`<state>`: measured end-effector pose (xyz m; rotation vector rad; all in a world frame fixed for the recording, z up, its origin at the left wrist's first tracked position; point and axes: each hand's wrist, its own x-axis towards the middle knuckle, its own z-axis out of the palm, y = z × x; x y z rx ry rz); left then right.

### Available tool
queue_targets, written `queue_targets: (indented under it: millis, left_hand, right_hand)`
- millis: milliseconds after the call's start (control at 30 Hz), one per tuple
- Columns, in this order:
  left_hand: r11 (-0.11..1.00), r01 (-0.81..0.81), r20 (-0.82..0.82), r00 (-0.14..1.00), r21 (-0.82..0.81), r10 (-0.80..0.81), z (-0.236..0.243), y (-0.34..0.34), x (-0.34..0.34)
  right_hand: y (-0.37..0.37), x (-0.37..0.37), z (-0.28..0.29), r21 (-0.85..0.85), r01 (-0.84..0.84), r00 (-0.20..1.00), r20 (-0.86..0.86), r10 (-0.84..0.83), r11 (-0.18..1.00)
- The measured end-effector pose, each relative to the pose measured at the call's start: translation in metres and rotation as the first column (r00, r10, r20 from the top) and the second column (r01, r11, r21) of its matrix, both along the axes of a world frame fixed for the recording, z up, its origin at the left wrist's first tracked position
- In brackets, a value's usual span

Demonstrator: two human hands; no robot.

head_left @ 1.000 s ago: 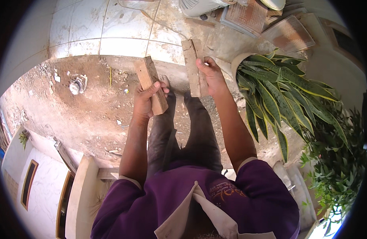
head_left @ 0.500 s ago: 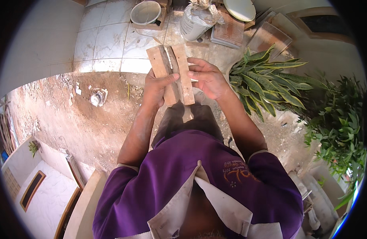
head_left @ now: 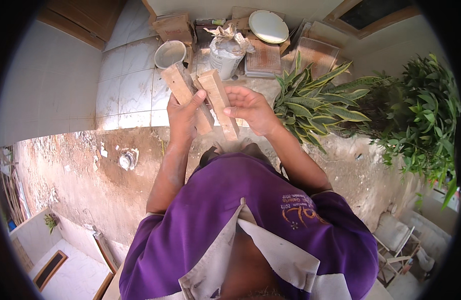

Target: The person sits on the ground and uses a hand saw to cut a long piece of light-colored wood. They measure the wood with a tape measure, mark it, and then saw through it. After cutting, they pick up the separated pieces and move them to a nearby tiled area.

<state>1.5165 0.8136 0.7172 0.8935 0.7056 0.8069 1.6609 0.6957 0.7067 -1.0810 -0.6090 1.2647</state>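
Observation:
My left hand (head_left: pixel 183 119) is closed around a short, pale wooden block (head_left: pixel 179 86) with a small dark spot near its far end. A second wooden block (head_left: pixel 219 100) is pinched between the thumb and fingers of my right hand (head_left: pixel 254 112). Both blocks are held up in front of my body, tilted, with their far ends leaning left. They lie close together at the far end, where the left thumb reaches across to the second block, and spread apart at the near end. Whether they touch I cannot tell.
Beyond my hands stand a white bucket (head_left: pixel 170 55), an open white sack (head_left: pixel 225 61) and stacked tiles (head_left: pixel 263 63). A potted snake plant (head_left: pixel 315 102) and a leafy shrub (head_left: pixel 425 120) are at the right. A small round object (head_left: pixel 126 159) lies on the dirt ground at left.
The view has tilted up. Both blocks have turned so that more of their side faces shows, and their near ends have spread. My right fingers have closed on the second block.

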Motion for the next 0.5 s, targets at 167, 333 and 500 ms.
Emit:
queue_targets:
  millis: [167, 333, 500]
  left_hand:
    - [0.991, 0.105, 0.051, 0.993, 0.085, -0.110, 0.010, -0.010, 0.000]
    - [0.961, 0.131, -0.040, 0.991, 0.242, -0.125, -0.001, -0.021, 0.001]
    - [0.947, 0.178, -0.055, 0.984, 0.265, -0.170, -0.009, -0.025, 0.002]
  right_hand:
    - [-0.014, -0.005, 0.009, 0.033, 0.033, 0.958, 0.284, -0.041, 0.999]
    - [-0.024, -0.008, 0.021, -0.091, 0.018, 0.948, 0.317, 0.012, 0.996]
    - [-0.038, -0.002, 0.021, -0.049, 0.017, 0.959, 0.282, -0.002, 0.999]
